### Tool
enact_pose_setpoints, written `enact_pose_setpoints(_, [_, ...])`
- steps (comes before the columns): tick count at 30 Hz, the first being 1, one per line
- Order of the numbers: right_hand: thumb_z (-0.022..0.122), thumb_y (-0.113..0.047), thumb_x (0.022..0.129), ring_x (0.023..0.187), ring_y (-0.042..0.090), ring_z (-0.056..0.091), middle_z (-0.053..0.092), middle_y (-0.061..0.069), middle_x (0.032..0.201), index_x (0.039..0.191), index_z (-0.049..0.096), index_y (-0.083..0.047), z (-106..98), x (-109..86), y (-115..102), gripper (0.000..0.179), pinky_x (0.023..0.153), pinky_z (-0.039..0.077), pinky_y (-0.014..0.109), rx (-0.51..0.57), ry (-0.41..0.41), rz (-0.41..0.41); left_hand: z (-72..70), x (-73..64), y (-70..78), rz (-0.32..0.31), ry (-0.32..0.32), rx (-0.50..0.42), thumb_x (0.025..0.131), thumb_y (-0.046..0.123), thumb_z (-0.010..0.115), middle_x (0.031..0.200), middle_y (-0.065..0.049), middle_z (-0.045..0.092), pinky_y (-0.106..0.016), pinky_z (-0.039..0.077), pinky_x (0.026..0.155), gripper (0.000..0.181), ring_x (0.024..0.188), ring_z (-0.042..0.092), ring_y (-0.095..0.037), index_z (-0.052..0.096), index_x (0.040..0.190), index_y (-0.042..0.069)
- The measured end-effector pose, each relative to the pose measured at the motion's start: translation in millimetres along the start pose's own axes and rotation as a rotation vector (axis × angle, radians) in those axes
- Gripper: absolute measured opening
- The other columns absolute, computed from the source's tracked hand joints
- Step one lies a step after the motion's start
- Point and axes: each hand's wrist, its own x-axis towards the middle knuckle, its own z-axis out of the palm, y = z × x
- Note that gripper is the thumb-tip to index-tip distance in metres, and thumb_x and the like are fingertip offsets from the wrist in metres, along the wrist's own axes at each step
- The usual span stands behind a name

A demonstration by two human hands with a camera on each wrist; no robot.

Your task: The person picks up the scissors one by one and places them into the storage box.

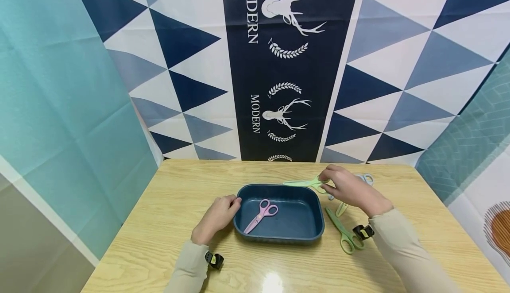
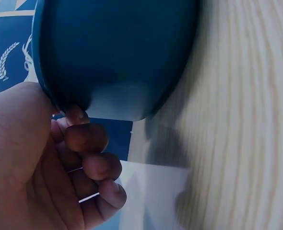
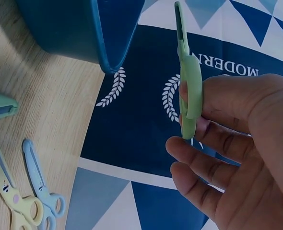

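A dark blue plastic bin [image 1: 296, 217] stands on the table, with pink scissors [image 1: 260, 216] lying inside it. At its left end, my left hand [image 1: 217, 217] grips the rim between thumb and curled forefinger; the left wrist view shows the other fingers curled below the bin wall [image 2: 117, 52]. My right hand [image 1: 350, 189] pinches light green scissors [image 3: 193, 88] by the handle loops. Their blades point left, overlapping the bin's far right rim in the head view. In the right wrist view they hang beside the bin, above the table level.
Right of the bin lie dark green scissors [image 1: 342, 231], yellow scissors [image 3: 7, 184] and light blue scissors [image 3: 40, 184]. The yellow and blue pairs are partly hidden under my right arm in the head view. A patterned cloth [image 1: 191, 63] hangs behind the wooden table [image 1: 179, 182].
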Motion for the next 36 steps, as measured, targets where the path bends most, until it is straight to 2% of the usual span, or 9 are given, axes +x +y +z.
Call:
enact_pose_setpoints(4, [0.074,-0.006,0.092,0.094,0.026,0.068,0.067,0.006,0.099,0.101,0.074,-0.005,2,2.2,-1,0.009,0.082,0.057,0.043,-0.005,0.008,-0.003,-0.7,-0.4,0.2,0.018,-0.001,0.015,0.109,0.025,0.049,0.065,0.005,0.041,-0.022,0.037,0.055,0.035,0.057,0.044,-0.007,0.053,0.075,0.015])
enact_pose_setpoints(15, [0.074,-0.007,0.093,0.093,0.024,0.068,0.067,0.004,0.098,0.101,0.074,-0.006,6,6.9,-6,0.008,0.082,0.057,0.042,-0.010,0.008,-0.029,3.0,-1.9,-3.2,-0.020,0.006,-0.049,0.109,0.028,0.049,0.063,0.006,0.039,-0.021,0.033,0.053,0.038,0.054,0.040,-0.007,0.050,0.074,0.015])
enact_pose_setpoints(36, [0.073,-0.007,0.094,0.094,0.023,0.069,0.067,0.006,0.101,0.104,0.074,-0.005,10,12.1,-13,0.010,0.081,0.058,0.039,0.007,-0.029,-0.036,3.8,-3.6,-2.6,-0.022,0.000,-0.050,0.110,0.029,0.048,0.063,0.006,0.040,-0.022,0.034,0.053,0.038,0.054,0.040,-0.008,0.050,0.075,0.014])
